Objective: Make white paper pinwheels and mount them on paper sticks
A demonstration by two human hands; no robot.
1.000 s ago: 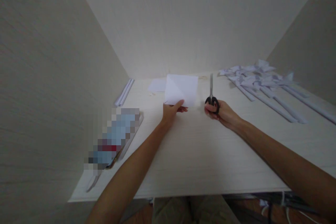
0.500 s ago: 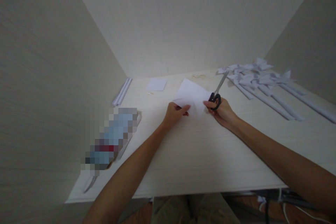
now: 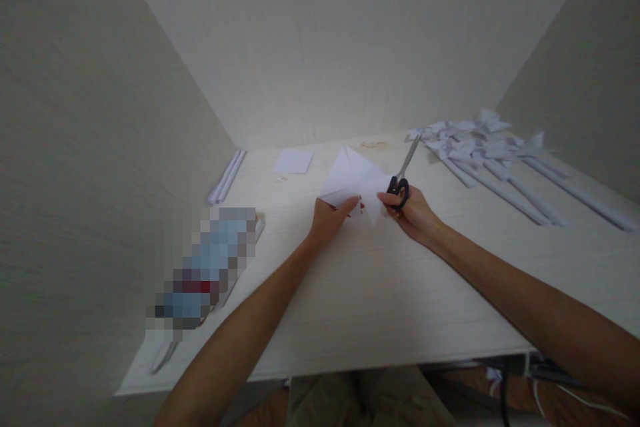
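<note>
A white sheet of paper [image 3: 346, 175] is held above the table, with creases and parted flaps along its near side. My left hand [image 3: 331, 219] pinches its near left edge between thumb and fingers. On the other side, my right hand [image 3: 413, 211] is closed round the black handles of a pair of scissors [image 3: 399, 188] and also pinches the right part of the paper. The scissor blades point up and away from me, clear of the paper. Some fingertips of both hands are hidden behind the sheet.
A flat white paper square [image 3: 293, 161] lies at the back of the table [image 3: 320, 307]. Rolled paper sticks [image 3: 227, 177] rest by the left wall. Several paper pinwheels on sticks [image 3: 480, 153] are heaped at the right. A blurred-out object [image 3: 210, 260] lies at the left.
The near flaps of the paper have spread apart, and a crease shows at its far corner. Both hands keep their hold. The whole view has shifted slightly.
</note>
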